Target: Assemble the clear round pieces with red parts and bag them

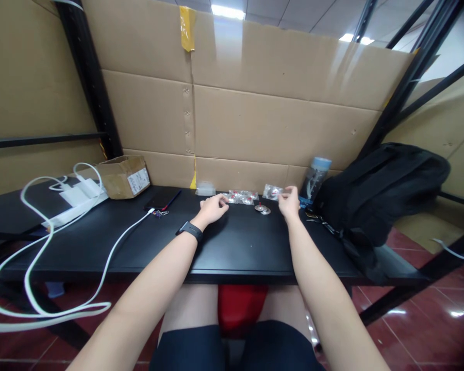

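Observation:
My left hand [214, 208], with a black watch [190, 231] on the wrist, rests on the black table [239, 247]. Its fingers are loosely curved, apart from the thumb, beside the left end of a row of small clear plastic bags [243, 197] with red and metallic bits inside. Another clear plastic bag [271, 192] lies to the right, holding a round metal piece. My right hand [290, 203] pinches at this bag's right edge; its fingertips are small in view. Between my hands lie thin round metal discs [262, 208] with a bit of red on top.
Behind the table stands a cardboard wall [247, 129]. A clear bottle with a blue lid [316, 178] and a black backpack [382, 190] are at right. At left are an open cardboard box [126, 178], a phone [160, 199], a white power strip [79, 198] and looping white cables [118, 252].

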